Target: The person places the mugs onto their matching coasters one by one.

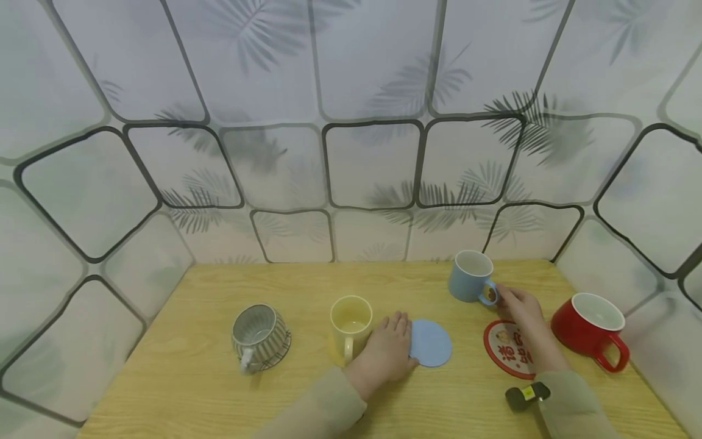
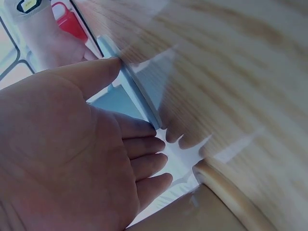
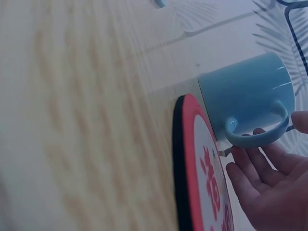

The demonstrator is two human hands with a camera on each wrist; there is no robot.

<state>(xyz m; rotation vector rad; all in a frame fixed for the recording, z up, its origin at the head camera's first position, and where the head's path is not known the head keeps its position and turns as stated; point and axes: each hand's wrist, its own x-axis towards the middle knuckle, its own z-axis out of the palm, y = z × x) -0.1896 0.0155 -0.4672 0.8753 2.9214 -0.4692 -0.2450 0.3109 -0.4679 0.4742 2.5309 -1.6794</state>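
Observation:
My left hand (image 1: 386,350) lies palm toward the light-blue round coaster (image 1: 431,343), its thumb and index fingertip touching the edge while the fingers stay fairly straight. Just left of that hand, a yellow mug (image 1: 351,323) stands upright, its handle toward me. At the back right, my right hand (image 1: 521,305) holds the handle of a light-blue mug (image 1: 467,277); fingertips show inside the loop in the right wrist view, with the thumb (image 3: 301,121) beside it. Below the right wrist lies a red-rimmed round coaster (image 1: 501,350) with red characters, partly hidden by the forearm.
A red mug (image 1: 581,326) stands tilted-looking at the right, handle toward me. On the left a grey striped cup (image 1: 260,335) sits on a coaster or saucer. Patterned cloth walls (image 1: 367,164) surround the wooden table (image 1: 192,378) at back and sides.

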